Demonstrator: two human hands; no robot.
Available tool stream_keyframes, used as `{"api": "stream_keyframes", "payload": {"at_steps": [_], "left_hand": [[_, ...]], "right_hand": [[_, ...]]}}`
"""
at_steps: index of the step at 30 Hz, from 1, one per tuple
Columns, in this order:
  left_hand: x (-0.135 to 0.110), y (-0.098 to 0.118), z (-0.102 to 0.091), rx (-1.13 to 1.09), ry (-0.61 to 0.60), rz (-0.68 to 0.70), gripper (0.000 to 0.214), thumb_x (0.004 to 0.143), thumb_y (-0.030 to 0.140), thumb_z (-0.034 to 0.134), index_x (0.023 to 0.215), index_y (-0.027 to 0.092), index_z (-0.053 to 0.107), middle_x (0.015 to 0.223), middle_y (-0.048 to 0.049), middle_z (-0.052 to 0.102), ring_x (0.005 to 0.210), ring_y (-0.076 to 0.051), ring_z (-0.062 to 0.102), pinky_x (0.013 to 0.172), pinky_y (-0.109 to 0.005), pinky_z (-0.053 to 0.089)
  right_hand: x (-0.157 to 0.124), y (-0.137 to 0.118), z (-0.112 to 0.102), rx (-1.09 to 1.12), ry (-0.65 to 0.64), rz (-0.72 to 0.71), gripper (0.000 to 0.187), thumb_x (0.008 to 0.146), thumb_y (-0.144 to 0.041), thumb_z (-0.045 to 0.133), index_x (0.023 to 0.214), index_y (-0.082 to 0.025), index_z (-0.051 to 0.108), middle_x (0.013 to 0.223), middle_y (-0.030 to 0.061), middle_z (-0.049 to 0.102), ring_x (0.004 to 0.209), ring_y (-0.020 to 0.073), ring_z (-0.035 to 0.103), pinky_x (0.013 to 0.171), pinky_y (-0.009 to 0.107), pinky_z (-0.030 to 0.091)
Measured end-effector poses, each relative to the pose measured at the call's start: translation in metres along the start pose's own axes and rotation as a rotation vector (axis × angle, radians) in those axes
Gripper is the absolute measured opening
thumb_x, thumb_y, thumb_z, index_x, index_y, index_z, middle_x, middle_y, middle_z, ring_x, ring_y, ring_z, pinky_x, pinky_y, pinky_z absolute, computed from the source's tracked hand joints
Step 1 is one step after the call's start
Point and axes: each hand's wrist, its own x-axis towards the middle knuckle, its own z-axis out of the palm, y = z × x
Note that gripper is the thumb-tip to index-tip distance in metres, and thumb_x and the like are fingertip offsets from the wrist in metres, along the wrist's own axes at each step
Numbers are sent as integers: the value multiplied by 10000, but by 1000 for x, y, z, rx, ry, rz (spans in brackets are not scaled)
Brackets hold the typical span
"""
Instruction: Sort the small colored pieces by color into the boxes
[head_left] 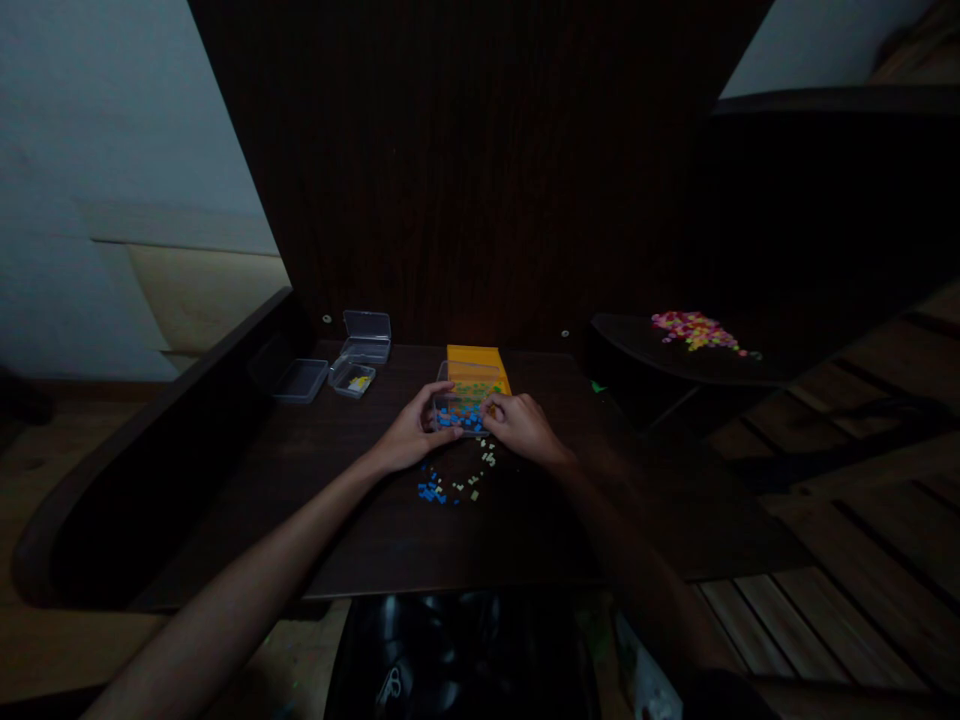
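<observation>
A clear plastic box point(471, 432) with small blue, orange and green pieces point(461, 415) in it sits at the middle of the dark table. My left hand point(415, 428) grips its left side, thumb along the near edge and fingers over the far side. At the right side of the box, my right hand point(521, 428) has its fingers pinched together; what they hold, if anything, is too small to make out. Behind the box lies a yellow-orange case point(474, 354), partly covered by it. Loose blue pieces point(430, 491) and cream pieces point(489, 458) are scattered in front.
To the left stand an open clear case point(367, 345), a small clear box point(352, 380) with yellow and white pieces, and another clear tray point(301, 381). Pink and yellow bits point(697, 330) are heaped on a raised dark shelf point(630, 335) at right. A dark panel point(480, 200) rises behind.
</observation>
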Motion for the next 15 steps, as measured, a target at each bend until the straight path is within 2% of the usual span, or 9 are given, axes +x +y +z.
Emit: {"api": "stream_keyframes", "payload": {"at_steps": [6, 9, 12, 15], "left_hand": [[0, 2, 1, 28, 5, -9, 690, 675, 230, 767, 1272, 194, 424, 1319, -137, 507, 1036, -219, 632, 987, -478, 478], [0, 3, 1, 32, 12, 1, 673, 684, 228, 757, 1270, 192, 428, 1320, -135, 507, 1029, -210, 632, 983, -468, 481], [0, 2, 1, 51, 23, 6, 663, 689, 226, 754, 1267, 190, 431, 1317, -137, 508, 1023, -209, 633, 976, -460, 486], [1, 0, -1, 63, 30, 10, 673, 687, 235, 755, 1271, 188, 425, 1311, -140, 512, 1042, -220, 627, 967, -449, 495]], "right_hand": [[1, 2, 1, 15, -4, 11, 204, 829, -256, 528, 909, -199, 707, 694, 13, 669, 609, 130, 561, 557, 227, 315], [1, 3, 0, 60, 35, 0, 207, 810, -247, 537, 898, -192, 717, 656, 2, 647, 574, 122, 530, 568, 225, 333], [-1, 0, -1, 163, 91, -62, 205, 801, -239, 540, 878, -168, 716, 588, -16, 587, 532, 107, 484, 557, 212, 342], [-5, -5, 2, 270, 57, -177, 203, 810, -261, 550, 866, -150, 711, 510, -46, 497, 473, 89, 417, 508, 196, 318]]}}
